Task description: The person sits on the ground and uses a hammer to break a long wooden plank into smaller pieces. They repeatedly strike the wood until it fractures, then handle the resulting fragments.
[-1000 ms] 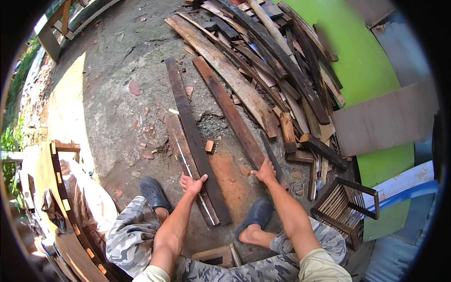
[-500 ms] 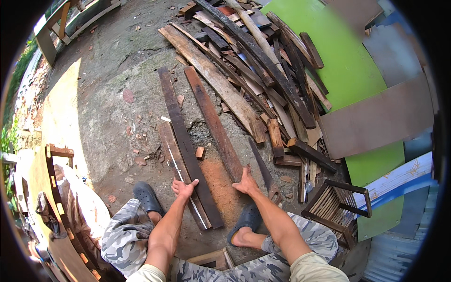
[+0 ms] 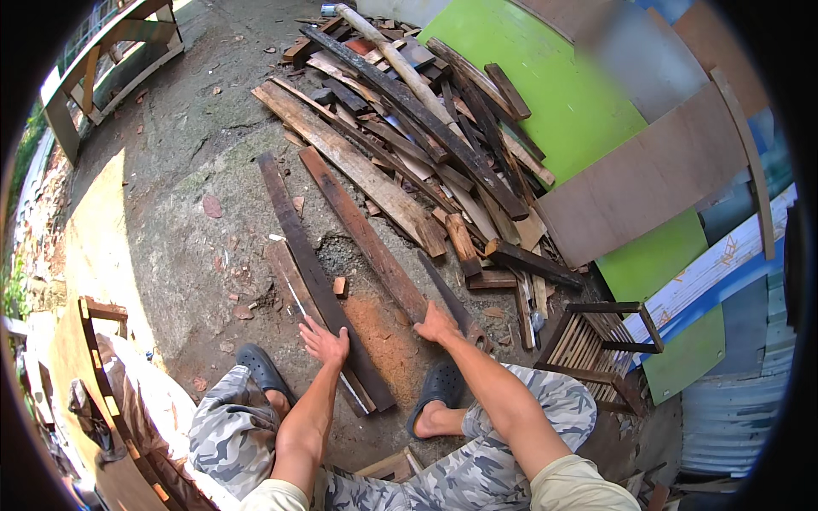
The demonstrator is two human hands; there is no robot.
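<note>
bare ground (image 3: 179,213) lies open left of the dark plank (image 3: 319,272); right, the wood pile (image 3: 426,136) and crate (image 3: 596,341) crowd close.

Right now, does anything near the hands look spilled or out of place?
Yes: reddish sawdust lies spilled on the concrete between the two planks under the hands, and a small wood block sits loose beside it.

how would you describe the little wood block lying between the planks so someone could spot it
Start at the concrete ground in front of the big scrap wood pile. Two long planks lie side by side there, a dark plank and a reddish plank. The small wood block sits in the gap between them, short, stubby and pale orange.
</note>
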